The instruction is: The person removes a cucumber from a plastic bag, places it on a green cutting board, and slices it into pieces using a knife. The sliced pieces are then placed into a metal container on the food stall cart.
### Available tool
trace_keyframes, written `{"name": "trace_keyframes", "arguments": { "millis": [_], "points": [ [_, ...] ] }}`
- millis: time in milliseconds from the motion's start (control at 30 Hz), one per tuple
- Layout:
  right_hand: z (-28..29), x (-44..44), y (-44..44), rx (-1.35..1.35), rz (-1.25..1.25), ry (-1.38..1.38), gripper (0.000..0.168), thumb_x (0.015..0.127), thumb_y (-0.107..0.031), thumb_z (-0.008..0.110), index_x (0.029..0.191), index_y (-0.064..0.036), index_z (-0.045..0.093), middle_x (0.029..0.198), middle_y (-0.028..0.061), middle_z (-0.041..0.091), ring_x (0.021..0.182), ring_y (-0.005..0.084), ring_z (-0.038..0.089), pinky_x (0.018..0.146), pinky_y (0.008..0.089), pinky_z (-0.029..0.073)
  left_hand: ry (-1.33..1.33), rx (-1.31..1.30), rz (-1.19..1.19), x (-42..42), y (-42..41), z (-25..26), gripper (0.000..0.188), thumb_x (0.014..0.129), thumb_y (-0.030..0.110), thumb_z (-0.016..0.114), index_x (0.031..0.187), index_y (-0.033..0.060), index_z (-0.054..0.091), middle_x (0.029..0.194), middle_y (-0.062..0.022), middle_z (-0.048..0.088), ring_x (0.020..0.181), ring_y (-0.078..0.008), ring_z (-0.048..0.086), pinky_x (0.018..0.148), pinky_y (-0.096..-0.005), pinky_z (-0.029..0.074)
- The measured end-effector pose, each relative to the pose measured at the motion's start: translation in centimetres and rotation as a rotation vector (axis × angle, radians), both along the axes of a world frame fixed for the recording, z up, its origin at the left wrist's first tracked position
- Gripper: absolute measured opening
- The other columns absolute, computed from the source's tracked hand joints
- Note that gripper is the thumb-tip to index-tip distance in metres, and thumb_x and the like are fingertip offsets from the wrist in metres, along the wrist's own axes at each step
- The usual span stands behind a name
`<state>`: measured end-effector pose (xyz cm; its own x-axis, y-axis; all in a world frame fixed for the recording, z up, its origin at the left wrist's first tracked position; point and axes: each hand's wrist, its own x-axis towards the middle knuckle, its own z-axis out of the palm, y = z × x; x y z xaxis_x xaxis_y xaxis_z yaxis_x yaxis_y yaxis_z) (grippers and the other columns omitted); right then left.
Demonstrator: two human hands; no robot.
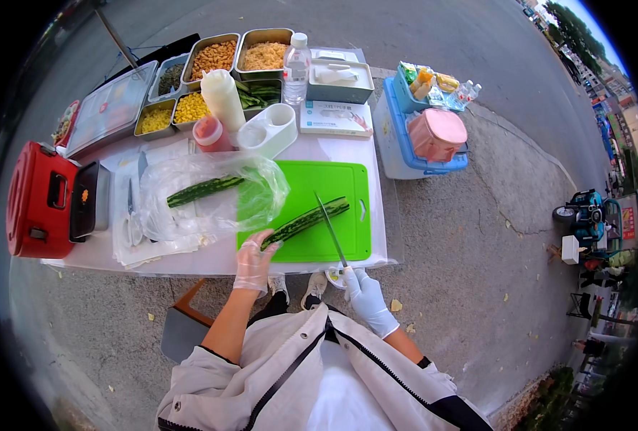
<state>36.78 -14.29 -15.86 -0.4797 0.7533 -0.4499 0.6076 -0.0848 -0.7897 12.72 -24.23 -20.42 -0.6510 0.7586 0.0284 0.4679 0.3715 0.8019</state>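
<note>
A long dark-green cucumber (300, 223) lies slantwise on the bright green cutting board (319, 175). My left hand (253, 256), in a clear plastic glove, grips its near left end. In a whitish glove, my right hand (370, 299) is closed around the handle of a kitchen knife (334, 237). The blade crosses the cucumber towards its far right end; I cannot tell whether it has cut in. Another cucumber (203, 192) rests at the clear plastic bag (232, 215), whose right side overlaps the board.
Behind the board stand a white cup holder (270, 129), a squeeze bottle (223, 99), a water bottle (296, 70), a glove box (335, 118) and metal pans of corn (191, 108) and other fillings. A red insulated container (41, 199) sits at left. To the right is a blue-lidded storage box (399, 145).
</note>
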Motion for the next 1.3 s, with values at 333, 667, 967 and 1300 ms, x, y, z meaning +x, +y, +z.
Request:
{"name": "trace_keyframes", "arguments": {
  "millis": [333,667,967,1300],
  "points": [
    [0.5,-0.2,0.0,0.100,0.085,-0.091,0.039,0.097,-0.034,0.044,0.093,0.000,0.063,0.085,0.0248,0.063,0.080,0.0425,0.060,0.071,0.0459,0.047,-0.024,-0.015,0.018,-0.2,0.2,-0.5,0.030,0.081,0.011,0.067,0.111,0.0105,0.062,0.108,-0.0151,0.064,0.100,-0.0283,0.060,0.088,-0.0358,0.046],
    [-0.6,0.2,0.1,0.121,0.105,-0.111,0.039,0.097,-0.035,0.045,0.094,0.000,0.063,0.085,0.0247,0.063,0.080,0.0423,0.060,0.071,0.0457,0.047,-0.059,0.001,0.030,-0.4,0.5,-0.2,0.031,0.080,0.010,0.068,0.111,0.0092,0.063,0.109,-0.0163,0.063,0.101,-0.0291,0.060,0.089,-0.0354,0.045],
    [-0.1,0.1,0.1,0.137,0.109,-0.097,0.040,0.097,-0.035,0.044,0.095,0.000,0.063,0.083,0.0249,0.063,0.079,0.0424,0.061,0.070,0.0457,0.048,0.106,-0.119,-0.006,-0.8,-1.4,0.1,0.051,0.076,0.015,0.070,0.123,0.0060,0.053,0.114,-0.0200,0.057,0.107,-0.0327,0.054,0.092,-0.0411,0.042],
    [-0.8,0.2,0.1,0.101,0.086,-0.111,0.041,0.097,-0.037,0.044,0.095,-0.001,0.063,0.082,0.0255,0.063,0.078,0.0429,0.061,0.068,0.0470,0.047,0.270,-0.261,-0.250,4.9,1.2,2.1,0.082,0.080,0.024,0.066,0.141,-0.0067,0.023,0.088,-0.0201,0.056,0.079,-0.0319,0.057,0.069,-0.0399,0.048]
  ]
}}
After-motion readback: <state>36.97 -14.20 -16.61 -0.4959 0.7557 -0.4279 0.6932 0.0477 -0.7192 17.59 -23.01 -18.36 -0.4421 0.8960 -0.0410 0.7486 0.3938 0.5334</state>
